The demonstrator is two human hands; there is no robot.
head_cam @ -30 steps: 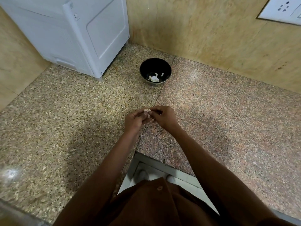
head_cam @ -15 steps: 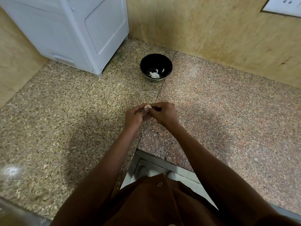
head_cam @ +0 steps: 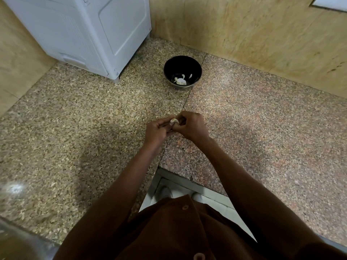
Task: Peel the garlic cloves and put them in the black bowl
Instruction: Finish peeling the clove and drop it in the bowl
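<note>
Where the two granite slabs meet near the back wall, the black bowl (head_cam: pixel 182 71) stands on the counter (head_cam: pixel 75 128), just right of the white appliance (head_cam: pixel 90 32) and apart from it. In its bottom lie a few pale pieces (head_cam: pixel 180 80): one larger whitish lump with a curved sliver against it, and a small separate sliver nearer the right wall. Whether these are peeled cloves or bits of skin cannot be told.

Well in front of the bowl, above the seam between the slabs, both hands meet around one garlic clove (head_cam: pixel 173 121). The left hand (head_cam: pixel 156 131) has its fingers curled, its fingertips holding the clove from the left. The right hand (head_cam: pixel 191 125) is curled as well, its thumb and fingers pinching at the clove's right side; most of its fingers are tucked out of sight behind the knuckles. Only the pale top of the clove shows, so how much skin is on it cannot be made out.

Brown sleeves (head_cam: pixel 112 203) cover both arms. A white plate on the wall (head_cam: pixel 330 4) is cut off at the top right corner. The lower left corner is blurred.
</note>
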